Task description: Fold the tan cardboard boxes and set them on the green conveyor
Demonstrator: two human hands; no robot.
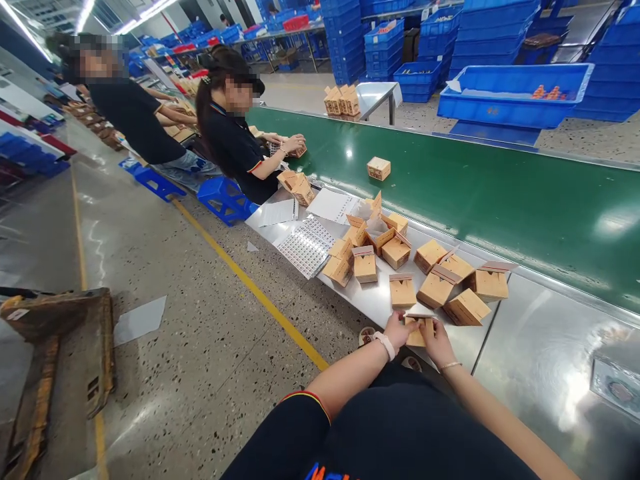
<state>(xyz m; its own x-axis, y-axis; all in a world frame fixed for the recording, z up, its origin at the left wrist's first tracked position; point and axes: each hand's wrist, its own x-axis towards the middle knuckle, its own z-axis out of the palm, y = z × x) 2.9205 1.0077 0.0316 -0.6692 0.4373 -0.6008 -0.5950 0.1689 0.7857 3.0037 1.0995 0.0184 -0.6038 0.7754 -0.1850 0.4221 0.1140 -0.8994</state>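
Note:
A small tan cardboard box (416, 339) with a raised flap is between my hands at the near edge of the metal table. My left hand (397, 331) grips its left side, fingers bent over the top. On the opposite side, my right hand (438, 343) closes on the box near its flap. Just beyond stands another tan box (403, 292) with its lid up. Several similar boxes, among them one with a lifted lid (436, 287), crowd together to the right and farther back. What lies inside the held box is hidden.
A green conveyor belt (500, 200) runs behind the metal table (530, 347), carrying one closed box (379, 169). Sticker sheets (306, 245) lie to the left. A seated co-worker (235, 133) handles a box farther along. A blue bin (510, 100) stands across the belt.

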